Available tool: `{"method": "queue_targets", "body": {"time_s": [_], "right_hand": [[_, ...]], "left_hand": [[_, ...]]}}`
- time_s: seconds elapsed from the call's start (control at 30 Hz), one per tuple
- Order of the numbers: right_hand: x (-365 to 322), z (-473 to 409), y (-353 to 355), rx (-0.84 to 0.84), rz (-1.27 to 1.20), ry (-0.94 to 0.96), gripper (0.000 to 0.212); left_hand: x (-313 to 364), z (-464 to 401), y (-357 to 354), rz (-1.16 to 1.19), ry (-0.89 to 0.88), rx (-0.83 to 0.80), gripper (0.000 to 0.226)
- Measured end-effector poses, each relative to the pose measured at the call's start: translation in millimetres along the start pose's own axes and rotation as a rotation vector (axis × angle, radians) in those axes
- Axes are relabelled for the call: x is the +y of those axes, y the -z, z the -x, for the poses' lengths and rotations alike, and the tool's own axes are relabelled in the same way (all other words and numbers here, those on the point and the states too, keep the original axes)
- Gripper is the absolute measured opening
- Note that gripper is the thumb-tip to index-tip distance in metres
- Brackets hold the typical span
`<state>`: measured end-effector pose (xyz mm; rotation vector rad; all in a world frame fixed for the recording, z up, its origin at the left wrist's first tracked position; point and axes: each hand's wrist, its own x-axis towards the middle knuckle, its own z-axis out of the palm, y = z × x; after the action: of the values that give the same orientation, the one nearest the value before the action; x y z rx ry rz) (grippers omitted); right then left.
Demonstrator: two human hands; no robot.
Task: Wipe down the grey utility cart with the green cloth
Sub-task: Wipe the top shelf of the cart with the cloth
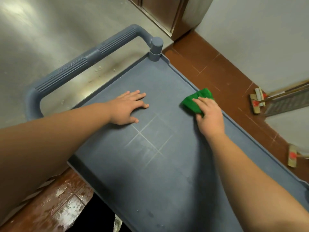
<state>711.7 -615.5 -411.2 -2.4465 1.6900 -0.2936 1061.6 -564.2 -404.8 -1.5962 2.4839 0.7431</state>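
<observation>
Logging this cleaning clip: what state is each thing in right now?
grey cart: top shelf bare, pale scuff lines at centre.
green cloth: bunched, on the shelf near the right rim.
right hand: grips the cloth.
left hand: flat on the shelf, fingers spread.
brooms: on the floor by the wall.

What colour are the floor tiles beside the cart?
Reddish-brown floor tiles, seen in the head view, beside the grey cart.
</observation>
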Motion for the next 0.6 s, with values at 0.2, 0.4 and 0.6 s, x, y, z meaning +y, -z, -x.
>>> {"method": "queue_targets", "body": {"time_s": [0.2,0.4,0.6], "right_hand": [[-50.8,30.3,0.3,0.045,-0.125,-0.006,0.059],[-174.8,187.4,-20.3,-0.295,-0.248,0.386,0.065],[-180.7,198.2,-24.8,-0.246,-0.161,0.619,0.043]], "left_hand": [[-0.2,2.6,-0.1,0.012,0.000,0.016,0.072],[0.3,4.9,3.9,0.013,0.005,0.005,0.072],[-2.5,6.4,2.7,0.019,-0.003,0.005,0.071]]}}
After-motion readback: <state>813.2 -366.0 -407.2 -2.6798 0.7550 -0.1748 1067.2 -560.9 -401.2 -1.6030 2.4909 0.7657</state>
